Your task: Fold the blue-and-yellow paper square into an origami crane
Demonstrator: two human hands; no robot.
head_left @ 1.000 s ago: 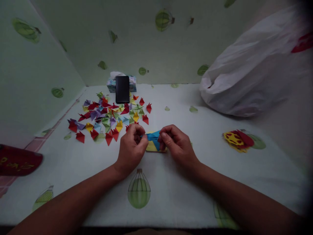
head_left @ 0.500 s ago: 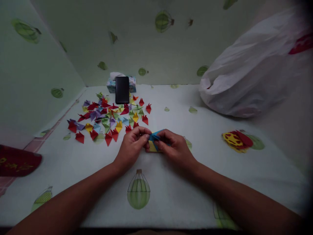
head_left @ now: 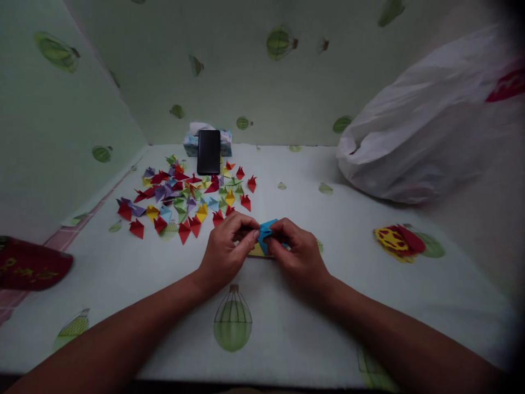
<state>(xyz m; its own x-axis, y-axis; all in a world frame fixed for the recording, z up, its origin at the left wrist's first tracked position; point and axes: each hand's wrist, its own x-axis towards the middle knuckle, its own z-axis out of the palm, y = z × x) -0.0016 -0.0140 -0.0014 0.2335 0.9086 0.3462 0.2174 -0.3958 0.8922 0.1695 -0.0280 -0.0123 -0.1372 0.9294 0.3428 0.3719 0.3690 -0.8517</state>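
1 left hand (head_left: 225,242) and 1 right hand (head_left: 300,249) pinch 1 blue paper (head_left: 266,230), 1 phone (head_left: 209,152) beyond.

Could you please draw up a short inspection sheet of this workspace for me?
Surface: pale tabletop with a printed green balloon pattern.
Work items: folded blue paper between the hands; a yellow piece below it, partly covered; many small folded paper pieces in mixed colours, spread to the left.
Clutter: black phone-like slab in front of a tissue box; red and yellow flat pieces at right; white plastic bag at far right; red object at the left edge.
Hands: left hand and right hand both pinch the blue paper.
Cables: nothing seen.
Surroundings: pale green balloon-patterned walls; dim light.
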